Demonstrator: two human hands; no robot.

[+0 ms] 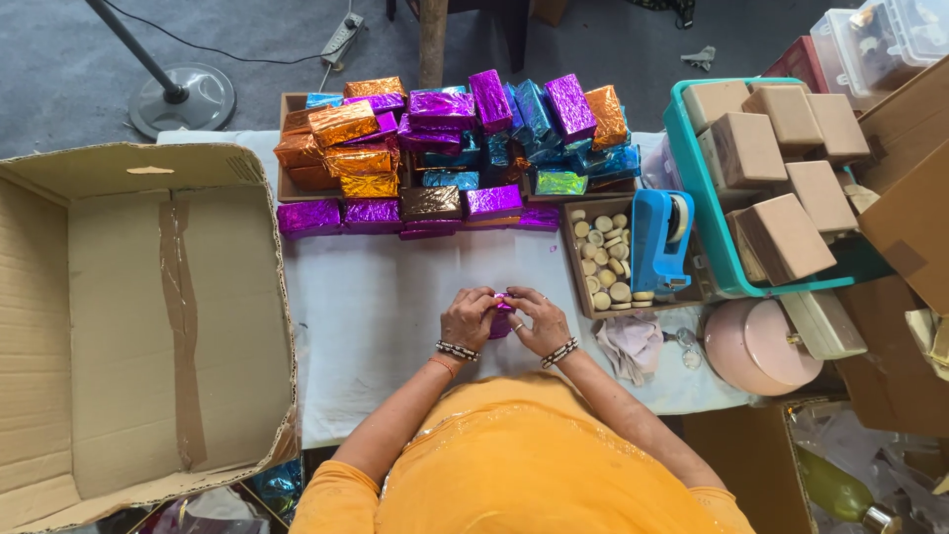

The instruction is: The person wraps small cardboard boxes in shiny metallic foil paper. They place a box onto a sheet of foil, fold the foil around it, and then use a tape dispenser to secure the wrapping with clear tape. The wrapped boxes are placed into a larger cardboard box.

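Both hands meet at the near edge of a white-covered table (pixel 395 297). My left hand (pixel 468 318) and my right hand (pixel 539 318) together grip a small box in pink-purple foil (pixel 502 314), mostly hidden by the fingers. Beaded bracelets sit on both wrists. Beyond the hands lies a heap of foil-wrapped boxes (pixel 455 148) in orange, purple, blue, green and brown. A blue tape dispenser (pixel 659 237) rests to the right, atop a tray of small round pale pieces (pixel 601 262).
A big open cardboard box (pixel 138 316) stands at the left. A teal crate (pixel 692 178) of plain brown boxes sits at the right, with a pink round container (pixel 756 346) and a crumpled cloth (pixel 633 341) near it. A fan stand base (pixel 183 99) is on the floor.
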